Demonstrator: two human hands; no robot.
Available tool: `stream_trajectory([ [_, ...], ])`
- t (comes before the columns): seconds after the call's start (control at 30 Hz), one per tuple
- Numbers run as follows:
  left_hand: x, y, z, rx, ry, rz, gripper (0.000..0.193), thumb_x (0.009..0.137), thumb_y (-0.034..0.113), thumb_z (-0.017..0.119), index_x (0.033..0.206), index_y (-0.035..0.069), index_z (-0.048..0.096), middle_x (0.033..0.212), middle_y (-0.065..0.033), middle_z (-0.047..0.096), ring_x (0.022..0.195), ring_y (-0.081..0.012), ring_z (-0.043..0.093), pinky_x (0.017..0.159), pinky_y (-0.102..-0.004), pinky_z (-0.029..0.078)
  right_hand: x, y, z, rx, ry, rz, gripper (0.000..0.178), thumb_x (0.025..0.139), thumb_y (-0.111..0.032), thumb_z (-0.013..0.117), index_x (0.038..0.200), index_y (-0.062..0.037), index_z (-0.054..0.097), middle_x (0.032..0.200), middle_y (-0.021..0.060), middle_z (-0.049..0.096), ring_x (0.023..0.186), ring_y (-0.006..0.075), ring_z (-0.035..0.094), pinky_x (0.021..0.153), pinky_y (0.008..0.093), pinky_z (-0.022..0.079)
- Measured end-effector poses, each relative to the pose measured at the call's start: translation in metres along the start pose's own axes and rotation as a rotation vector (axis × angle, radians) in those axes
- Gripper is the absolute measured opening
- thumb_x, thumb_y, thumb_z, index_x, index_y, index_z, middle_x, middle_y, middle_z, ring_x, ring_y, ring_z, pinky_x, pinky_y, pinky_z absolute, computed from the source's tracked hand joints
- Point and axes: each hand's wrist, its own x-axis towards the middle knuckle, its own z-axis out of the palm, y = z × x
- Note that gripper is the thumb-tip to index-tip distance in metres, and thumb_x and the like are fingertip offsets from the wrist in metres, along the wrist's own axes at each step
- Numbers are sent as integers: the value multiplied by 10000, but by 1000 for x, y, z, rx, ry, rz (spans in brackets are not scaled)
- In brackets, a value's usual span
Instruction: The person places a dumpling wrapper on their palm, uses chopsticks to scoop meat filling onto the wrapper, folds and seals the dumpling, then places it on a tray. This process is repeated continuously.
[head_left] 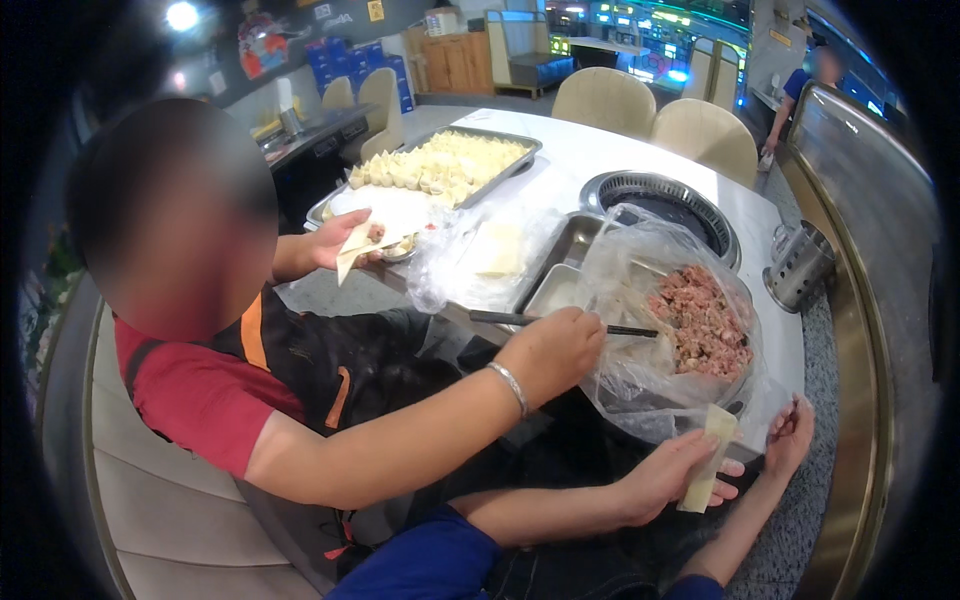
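My left hand [668, 476] holds a pale folded dumpling wrapper [708, 462] just below a bowl of minced pink meat filling [702, 322] lined with a clear plastic bag [630, 375]. At the bag's lower right edge, my right hand [790, 436] has its fingers apart and holds nothing. A co-worker in a red and black shirt sits to my left. One of that person's hands [552, 350], wearing a bracelet, holds black chopsticks [505, 319] pointed into the filling. Their other hand [335, 243] holds a wrapper with filling [362, 240].
A long metal tray [528, 148] of several folded dumplings lies on the white table [600, 145]. A bagged stack of wrappers [497, 250], a small steel tray [572, 250], a round inset grill [660, 195] and a perforated metal cup [800, 265] stand nearby. Beige chairs [700, 130] line the far side.
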Motion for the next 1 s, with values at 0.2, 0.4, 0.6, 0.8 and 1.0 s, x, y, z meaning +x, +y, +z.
stream_trajectory([
  [0.2,-9,10,10,19,-36,-19,398,983,257,306,1328,61,343,1122,-163,558,944,-275,602,817,-356,486,-1,-29,61,-190,-114,-55,148,882,-157,534,938,-26,571,683,5,499,517,75,438,444,199,336],
  [0.4,-30,23,22,42,-100,60,426,979,244,302,1347,30,307,1145,-179,544,986,-291,591,862,-376,469,-5,-36,197,-736,-755,-120,153,797,-125,614,893,-6,619,694,0,546,569,68,496,501,208,397],
  [0.6,-55,42,27,52,-94,127,470,971,267,315,1355,1,266,1175,-209,525,1034,-332,570,901,-408,447,-8,4,285,-1102,-1211,-231,241,730,-199,656,864,-1,625,748,111,593,707,202,584,629,315,465],
  [0.8,-69,55,29,49,-59,203,482,968,292,315,1343,-10,273,1179,-237,518,1044,-358,560,915,-427,435,-25,64,327,-1492,-1504,-574,186,688,-187,648,812,-51,634,868,128,597,858,302,588,727,406,481],
  [1.0,-73,63,17,91,23,292,463,970,285,289,1318,-21,290,1148,-269,531,1039,-362,561,920,-433,429,-22,37,340,-1451,-1336,-643,161,666,-126,631,762,-25,551,817,134,521,793,311,559,695,410,452],
])
